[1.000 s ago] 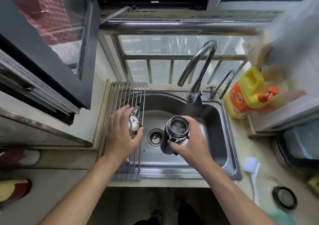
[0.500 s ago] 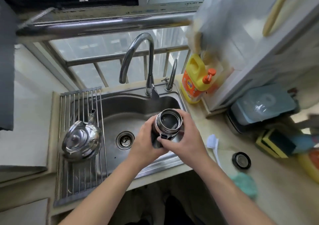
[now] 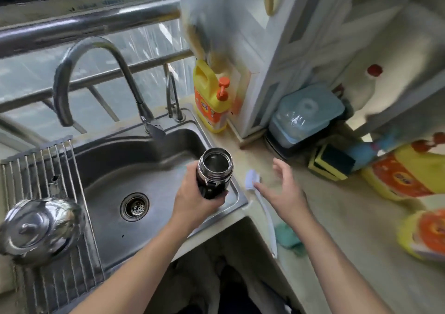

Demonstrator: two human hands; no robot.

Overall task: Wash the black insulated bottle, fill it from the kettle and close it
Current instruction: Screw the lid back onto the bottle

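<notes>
Here the black insulated bottle [image 3: 214, 172] stands upright in the air with its lid off and its steel-lined mouth open to the camera, above the right front corner of the sink [image 3: 168, 176]. The left hand [image 3: 195, 201] grips it round the lower body, fingers curled about the dark wall. The right hand [image 3: 285, 189] is wide open with its fingers spread, holding nothing. It hovers over the tabletop [image 3: 337, 229] just right of the bottle, fingertips next to the head of a white dish brush [image 3: 252, 180] that lies along the sink's edge; whether they touch it I cannot tell. A teal cloth [image 3: 287, 238] lies by the brush's handle end. The steel kettle [image 3: 41, 228] sits on the roll-up drying rack [image 3: 36, 159] across the sink's left side, well apart from the bottle. The curved faucet [image 3: 96, 56] arches over the basin, with a yellow detergent bottle [image 3: 209, 101] with an orange pump beside it. Further right are a blue lidded container [image 3: 305, 116] and a yellow-and-black sponge [image 3: 333, 163].
</notes>
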